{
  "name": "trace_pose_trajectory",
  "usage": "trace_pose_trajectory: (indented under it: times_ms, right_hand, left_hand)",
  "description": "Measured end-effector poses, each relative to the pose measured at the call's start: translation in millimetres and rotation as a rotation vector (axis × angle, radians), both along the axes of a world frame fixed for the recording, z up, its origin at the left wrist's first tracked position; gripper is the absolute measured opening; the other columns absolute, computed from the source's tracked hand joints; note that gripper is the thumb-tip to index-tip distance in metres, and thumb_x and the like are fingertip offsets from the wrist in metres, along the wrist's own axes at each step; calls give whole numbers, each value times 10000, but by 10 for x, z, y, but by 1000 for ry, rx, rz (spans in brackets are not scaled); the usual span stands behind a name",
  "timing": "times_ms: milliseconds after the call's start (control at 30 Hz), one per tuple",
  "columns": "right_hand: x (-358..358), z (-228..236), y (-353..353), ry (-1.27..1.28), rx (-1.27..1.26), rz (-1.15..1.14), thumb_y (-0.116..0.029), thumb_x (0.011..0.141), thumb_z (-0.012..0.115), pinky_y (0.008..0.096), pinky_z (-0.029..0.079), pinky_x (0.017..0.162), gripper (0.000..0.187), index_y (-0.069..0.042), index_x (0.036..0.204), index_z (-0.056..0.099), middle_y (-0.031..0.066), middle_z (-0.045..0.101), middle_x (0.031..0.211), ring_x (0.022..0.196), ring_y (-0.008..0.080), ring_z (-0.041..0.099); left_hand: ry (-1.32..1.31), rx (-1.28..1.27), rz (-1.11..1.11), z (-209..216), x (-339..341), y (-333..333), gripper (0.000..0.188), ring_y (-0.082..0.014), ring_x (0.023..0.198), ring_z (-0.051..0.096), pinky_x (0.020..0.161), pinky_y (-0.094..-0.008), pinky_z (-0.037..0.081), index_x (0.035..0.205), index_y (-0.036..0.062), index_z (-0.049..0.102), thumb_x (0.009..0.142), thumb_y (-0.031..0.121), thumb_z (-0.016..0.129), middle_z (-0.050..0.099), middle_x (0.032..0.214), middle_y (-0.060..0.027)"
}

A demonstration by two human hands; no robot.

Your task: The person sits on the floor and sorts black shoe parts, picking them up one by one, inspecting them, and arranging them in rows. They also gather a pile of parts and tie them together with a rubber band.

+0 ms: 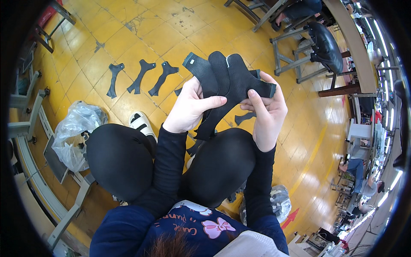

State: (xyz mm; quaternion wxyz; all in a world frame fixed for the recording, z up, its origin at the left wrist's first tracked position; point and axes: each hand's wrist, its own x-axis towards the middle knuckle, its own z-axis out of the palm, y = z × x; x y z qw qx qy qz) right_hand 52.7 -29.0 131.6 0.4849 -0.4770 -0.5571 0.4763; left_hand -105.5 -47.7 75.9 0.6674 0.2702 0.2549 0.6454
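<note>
Currently, well to the left of the held black pieces (235, 83) and nearer the wearer sits a crumpled clear plastic bag (75, 139). Between that bag and the held pieces, but farther from the wearer, three Y-shaped black pieces (140, 77) lie apart in a row on the yellow tiled floor (85, 64). A pale sandal (141, 124) shows to the left of the held pieces, on the near side. The left hand (188, 109) grips their left side, thumb flat across the front, the other fingers curled behind. The held pieces themselves overlap in a fan, raised in front of the wearer's knees. Just below them in view, another dark piece (245, 118) lies on the floor. The right hand (269, 111) pinches their right end between thumb and fingers. Well to their right stand a black-seated stool (326, 47) and, beyond it, a brown tabletop (355, 47).
</note>
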Motion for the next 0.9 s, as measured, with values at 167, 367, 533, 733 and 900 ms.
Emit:
trace_pose_trajectory:
  times_ms: [167,367,533,733,900]
  right_hand:
    - [7,-38,9,15,13,-11,15,842,597,242,541,642,372,72,1185,463,155,644,872,681,161,656]
    - [49,-76,10,48,14,-49,20,843,598,234,525,632,307,52,1134,504,138,639,922,670,156,646]
    - [91,-141,50,185,232,-302,50,855,557,243,491,747,204,42,1058,543,136,631,939,804,149,624]
    - [187,-271,116,320,469,-371,109,825,441,250,411,820,175,5,938,527,126,587,909,884,156,548]
    - [274,-281,70,439,401,-203,38,816,380,218,362,649,198,-16,982,472,123,552,780,693,115,464]
  left_hand:
    - [107,0,-6,-36,-22,10,518,-176,1097,540,945,-307,438,1201,-7,463,729,-125,640,554,1192,-101]
    - [70,3,13,-22,-17,16,503,-183,1080,553,949,-311,435,1199,-3,467,741,-122,638,571,1168,-103]
    - [32,20,59,-72,-54,39,455,-208,1063,570,931,-329,456,1193,-1,472,771,-100,611,575,1166,-119]
    - [-22,30,54,-41,-70,26,391,-233,1036,593,880,-383,507,1172,-4,474,800,-74,572,579,1155,-131]
    - [-81,-5,38,-26,-61,17,377,-232,1039,592,872,-396,510,1161,2,477,800,-70,559,591,1130,-127]
